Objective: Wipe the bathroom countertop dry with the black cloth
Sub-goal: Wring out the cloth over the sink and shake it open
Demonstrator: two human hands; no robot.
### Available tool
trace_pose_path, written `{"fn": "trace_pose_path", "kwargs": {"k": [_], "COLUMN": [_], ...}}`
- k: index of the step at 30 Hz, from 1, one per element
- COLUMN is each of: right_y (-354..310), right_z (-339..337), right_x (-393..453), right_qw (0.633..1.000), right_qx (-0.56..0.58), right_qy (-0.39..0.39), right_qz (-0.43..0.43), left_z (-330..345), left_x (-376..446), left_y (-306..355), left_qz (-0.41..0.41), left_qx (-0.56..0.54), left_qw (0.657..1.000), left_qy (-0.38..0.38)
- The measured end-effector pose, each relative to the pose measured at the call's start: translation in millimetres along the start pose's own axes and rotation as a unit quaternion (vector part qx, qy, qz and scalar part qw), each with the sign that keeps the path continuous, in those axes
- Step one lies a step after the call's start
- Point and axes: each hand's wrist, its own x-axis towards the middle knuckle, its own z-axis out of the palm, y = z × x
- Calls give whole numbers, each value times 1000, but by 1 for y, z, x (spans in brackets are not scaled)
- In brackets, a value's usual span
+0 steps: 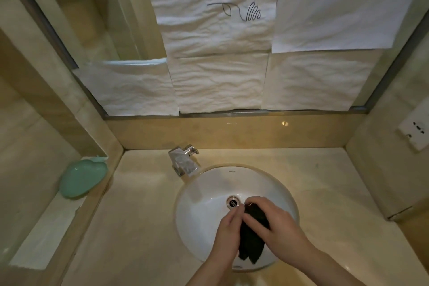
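Both my hands hold the black cloth [251, 241] over the white sink basin [199, 204], just in front of the drain [233, 202]. My left hand [228, 227] pinches the cloth's upper left edge. My right hand [271, 220] grips its top from the right, fingers curled over it. The rest of the cloth hangs down bunched between my wrists. The beige marble countertop [144, 204] surrounds the basin on all sides.
A chrome faucet [184, 161] stands at the basin's back left. A green soap dish [82, 177] sits on a lower ledge at the left wall. White paper sheets cover the mirror [220, 58] behind. A wall socket [414, 132] is on the right wall.
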Motion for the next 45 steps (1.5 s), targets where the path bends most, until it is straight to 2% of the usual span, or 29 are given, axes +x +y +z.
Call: {"fn": "trace_pose_path", "kwargs": {"k": [2, 4, 7, 9, 12, 14, 17, 20, 22, 24, 25, 27, 29, 31, 33, 34, 36, 37, 39, 40, 42, 43, 45], "right_y": [2, 1, -6, -7, -5, -7, -10, -18, -25, -28, -25, -25, -32, -37, -41, -40, -37, -38, -43, -45, -50, -52, -44], "right_z": [-13, -21, -23, -29, -41, -47, -51, -50, -42, -32, -25, -16, -17, -21, -24, -24, -19, -15, -9, -10, -20, -27, -37], "right_x": [11, 21, 28, 30, 37, 44, 55, 65, 68, 74, 77, 84, 89, 93, 99, 103, 111, 113, 108, 101, 85, 79, 76], "right_qw": [990, 984, 974, 964, 945, 926, 908, 930, 916, 946, 970, 982, 965, 938, 925, 929, 935, 940, 970, 983, 998, 993, 950], "right_qx": [-127, -146, -158, -176, -229, -272, -313, -317, -380, -324, -239, -85, 31, 120, 158, 154, 159, 160, 100, 62, -32, -108, -232], "right_qy": [43, 83, 32, 16, 63, 91, 113, 99, 68, 17, -6, -67, -124, -171, -170, -157, -104, -80, -32, -1, 26, 13, 21], "right_qz": [-45, -63, -160, -199, -225, -243, -256, -159, -107, -26, 40, 153, 227, 278, 300, 297, 298, 289, 219, 170, 36, -41, -209], "left_z": [5, 12, 18, 16, 16, 18, 22, 21, 15, 7, 1, -10, -24, -37, -43, -43, -39, -36, -32, -31, -34, -37, -38], "left_x": [1, 0, 3, 9, 18, 19, 18, 26, 32, 38, 39, 45, 54, 66, 74, 73, 67, 65, 57, 55, 51, 49, 38], "left_y": [10, 23, 40, 45, 50, 56, 66, 67, 64, 62, 61, 59, 56, 53, 55, 59, 66, 68, 76, 81, 91, 95, 102], "left_qz": [-29, -99, -149, -117, -62, -54, -49, -28, 21, 89, 130, 216, 311, 403, 429, 414, 357, 322, 243, 207, 125, 84, 25], "left_qx": [-54, -159, -256, -221, -103, -52, -32, -22, -4, 76, 134, 266, 382, 433, 447, 445, 410, 368, 231, 156, 25, -26, -77], "left_qw": [998, 982, 953, 966, 993, 997, 997, 993, 984, 967, 954, 910, 842, 778, 753, 763, 809, 844, 920, 944, 969, 975, 988], "left_qy": [16, -4, -63, -62, -11, 28, 47, 110, 177, 227, 235, 233, 220, 210, 220, 221, 221, 219, 204, 204, 212, 202, 133]}}
